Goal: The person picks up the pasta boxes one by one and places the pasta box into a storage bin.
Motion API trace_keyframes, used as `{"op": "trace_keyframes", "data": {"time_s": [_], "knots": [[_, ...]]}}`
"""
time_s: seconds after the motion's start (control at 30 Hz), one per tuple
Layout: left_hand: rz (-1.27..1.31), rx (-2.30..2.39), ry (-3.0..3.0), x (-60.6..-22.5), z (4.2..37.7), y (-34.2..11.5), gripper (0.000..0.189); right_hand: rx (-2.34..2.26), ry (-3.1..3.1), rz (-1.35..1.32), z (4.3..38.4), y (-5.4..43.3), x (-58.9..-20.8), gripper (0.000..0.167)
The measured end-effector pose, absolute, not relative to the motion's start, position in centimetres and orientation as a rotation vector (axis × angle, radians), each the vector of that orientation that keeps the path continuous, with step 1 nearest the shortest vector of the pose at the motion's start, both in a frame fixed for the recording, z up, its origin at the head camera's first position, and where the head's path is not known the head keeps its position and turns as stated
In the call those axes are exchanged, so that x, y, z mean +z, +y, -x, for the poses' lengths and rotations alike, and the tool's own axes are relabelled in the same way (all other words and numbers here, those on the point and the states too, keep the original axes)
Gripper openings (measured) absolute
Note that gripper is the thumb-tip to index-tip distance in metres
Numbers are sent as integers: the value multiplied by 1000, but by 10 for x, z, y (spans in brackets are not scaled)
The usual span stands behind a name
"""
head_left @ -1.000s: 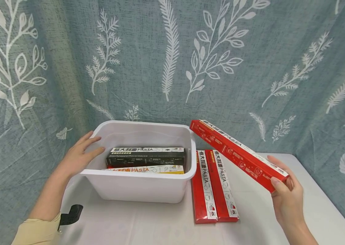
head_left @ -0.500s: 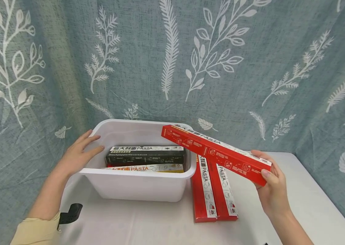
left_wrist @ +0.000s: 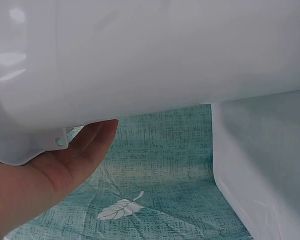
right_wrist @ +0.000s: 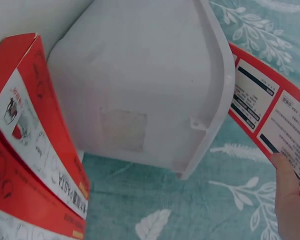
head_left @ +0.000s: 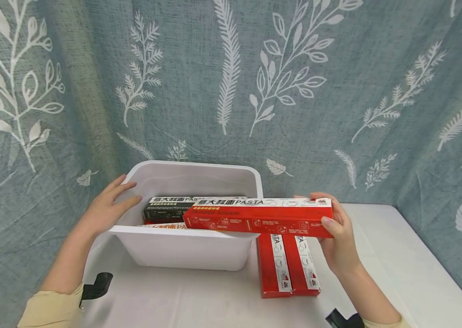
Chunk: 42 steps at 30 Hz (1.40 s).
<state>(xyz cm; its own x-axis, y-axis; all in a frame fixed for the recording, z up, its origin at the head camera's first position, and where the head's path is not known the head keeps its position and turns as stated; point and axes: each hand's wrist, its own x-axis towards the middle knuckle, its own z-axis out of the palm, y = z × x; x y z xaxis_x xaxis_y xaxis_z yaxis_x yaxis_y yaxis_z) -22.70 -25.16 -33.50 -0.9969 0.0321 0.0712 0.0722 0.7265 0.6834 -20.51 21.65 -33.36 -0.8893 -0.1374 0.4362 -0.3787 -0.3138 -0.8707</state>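
Note:
In the head view my right hand (head_left: 339, 237) grips the right end of a red tomato sauce pasta box (head_left: 255, 218). The box lies nearly level, its left part over the right side of a white plastic bin (head_left: 185, 253). My left hand (head_left: 108, 207) rests at the bin's left rim with fingers spread. The left wrist view has this hand (left_wrist: 65, 170) beside the bin's outer wall (left_wrist: 154, 55). Inside the bin are a black pasta box (head_left: 167, 213) and a white-and-orange pasta box (head_left: 161, 226), both partly hidden by the held box.
Two red pasta boxes (head_left: 269, 273) lie side by side on the white table (head_left: 198, 300), right of the bin. A green leaf-patterned curtain (head_left: 198, 91) hangs behind. Black wrist straps (head_left: 97, 286) show at both forearms.
My right hand has carried the red pasta box leftward and down over the bin, turning it from a steep slant to nearly level. My left hand has stayed at the rim.

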Motion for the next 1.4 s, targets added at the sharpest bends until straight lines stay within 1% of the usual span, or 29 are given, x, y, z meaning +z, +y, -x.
{"op": "trace_keyframes", "data": {"time_s": [0.17, 0.53, 0.8, 1.03, 1.4], "knots": [[95, -1131, -2870, -335, 228, -252, 72, 2362, -1731, -692, 212, 206, -332, 32], [93, -1120, -2871, -336, 227, -252, 72, 2364, -1786, -732, 225, 186, -328, 35], [92, -1115, -2877, -336, 225, -251, 72, 2302, -1936, -776, 238, 172, -325, 41], [88, -1132, -2876, -338, 225, -250, 72, 2284, -2045, -832, 250, 159, -323, 52], [86, -1106, -2863, -337, 223, -250, 71, 2055, -2273, -947, 260, 134, -315, 54]]}}
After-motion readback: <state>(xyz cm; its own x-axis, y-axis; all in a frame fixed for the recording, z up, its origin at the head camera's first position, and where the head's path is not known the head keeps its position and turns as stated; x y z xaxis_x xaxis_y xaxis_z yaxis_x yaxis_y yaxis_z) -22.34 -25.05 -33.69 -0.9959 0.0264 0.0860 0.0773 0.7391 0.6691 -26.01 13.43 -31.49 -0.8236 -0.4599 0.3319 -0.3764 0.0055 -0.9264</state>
